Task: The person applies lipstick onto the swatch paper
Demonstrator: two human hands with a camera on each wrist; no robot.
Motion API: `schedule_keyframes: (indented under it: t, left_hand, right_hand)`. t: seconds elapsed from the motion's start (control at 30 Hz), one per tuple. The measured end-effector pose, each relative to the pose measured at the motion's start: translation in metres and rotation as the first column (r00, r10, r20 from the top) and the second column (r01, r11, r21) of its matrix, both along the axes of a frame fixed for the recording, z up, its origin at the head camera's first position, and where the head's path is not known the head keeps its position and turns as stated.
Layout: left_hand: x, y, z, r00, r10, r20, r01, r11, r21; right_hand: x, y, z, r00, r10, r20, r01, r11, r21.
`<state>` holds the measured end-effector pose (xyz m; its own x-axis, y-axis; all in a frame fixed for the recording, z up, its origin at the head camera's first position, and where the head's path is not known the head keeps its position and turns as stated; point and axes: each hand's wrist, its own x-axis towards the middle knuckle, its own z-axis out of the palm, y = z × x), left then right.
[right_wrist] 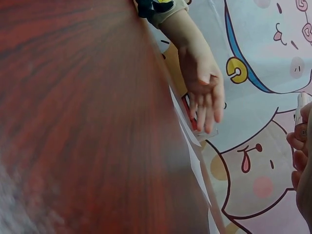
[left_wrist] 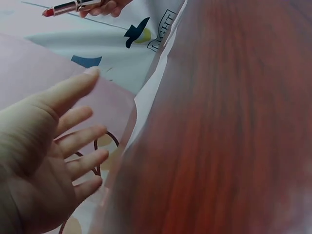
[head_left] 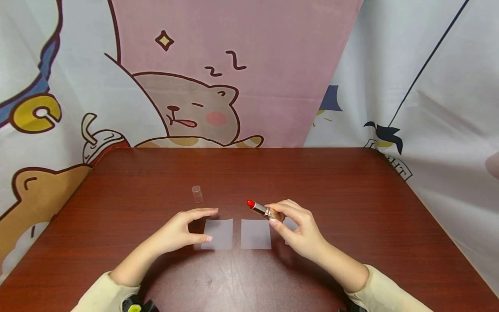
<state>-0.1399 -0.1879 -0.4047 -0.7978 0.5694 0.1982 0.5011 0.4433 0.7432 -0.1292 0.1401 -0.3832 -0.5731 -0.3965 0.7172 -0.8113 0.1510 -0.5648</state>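
Red-tipped lipstick in a shiny metallic tube [head_left: 260, 209]: pinched in your right hand [head_left: 302, 227], bullet bared toward 10 o'clock, near the middle pale square paper sheet [head_left: 256, 234]. Your left hand [head_left: 181, 229]: fingers spread, grasping nothing, at the left pale square paper sheet [head_left: 219, 234]; contact unclear. Clear cylindrical plastic cap [head_left: 197, 194] sits at its 1 o'clock. Risks, judged: dipping the bullet could smear paper; pressing hard could snap it; sweeping your left forward could knock the cap.

3 white papers [right_wrist: 194, 163] lie on the table [right_wrist: 87, 122]; the left hand [right_wrist: 202, 87] extends its fingers [right_wrist: 218, 105]; the right hand [right_wrist: 302, 148], partly cropped, grips a lipstick [right_wrist: 301, 103].
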Motion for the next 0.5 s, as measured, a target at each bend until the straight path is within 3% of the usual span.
schedule_keyframes:
  t: [0.3, 0.5]
  left_hand:
    - [0.0011, -0.0103, -0.0082, 0.998, -0.017, 0.057, 0.023, 0.995, -0.101]
    - [0.0003, -0.0113, -0.011, 0.999, -0.047, 0.021, 0.05, 0.988, -0.148]
  right_hand:
    - [-0.0007, -0.0028, -0.0003, 1.0, 0.011, 0.005, -0.011, 1.0, 0.021]
    - [-0.0025, -0.0081, -0.0041, 1.0, 0.017, 0.006, -0.017, 0.999, 0.037]
